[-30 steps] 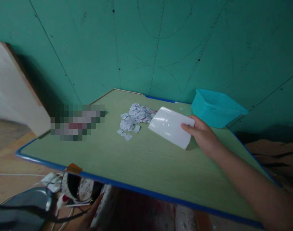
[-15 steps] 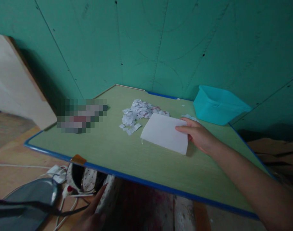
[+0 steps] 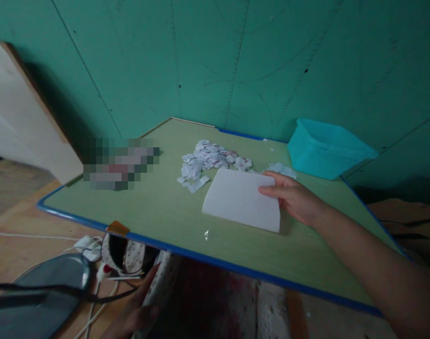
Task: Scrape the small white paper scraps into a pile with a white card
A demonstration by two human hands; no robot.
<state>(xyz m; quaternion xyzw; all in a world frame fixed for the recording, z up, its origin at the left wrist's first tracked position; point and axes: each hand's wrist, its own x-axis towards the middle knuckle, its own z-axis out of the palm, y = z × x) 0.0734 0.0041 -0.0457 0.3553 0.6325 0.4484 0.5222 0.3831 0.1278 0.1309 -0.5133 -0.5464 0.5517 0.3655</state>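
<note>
My right hand (image 3: 292,195) pinches the right edge of a white sheet of paper (image 3: 241,200), thumb on top and fingers underneath. The sheet is held low over the green tabletop, slightly curved. Just behind it lies a heap of small white paper pieces (image 3: 207,160), and a smaller scatter of pieces (image 3: 280,169) lies beyond my right hand. Below the table's front edge, in shadow, my left hand (image 3: 140,313) grips the edge of a pale speckled panel (image 3: 161,278); part of its fingers is hidden.
A turquoise plastic bin (image 3: 328,150) stands at the table's back right. At left lies a blurred-out object (image 3: 121,167) beside a leaning board (image 3: 27,113). A shiny clear scrap (image 3: 206,234) is on the tabletop (image 3: 158,212). Cables and a dark round lid-like object (image 3: 48,292) sit below left.
The paper and my right hand have come slightly nearer, uncovering more of the scattered pieces behind. A shiny scrap now shows apart from the sheet. My left hand keeps its place.
</note>
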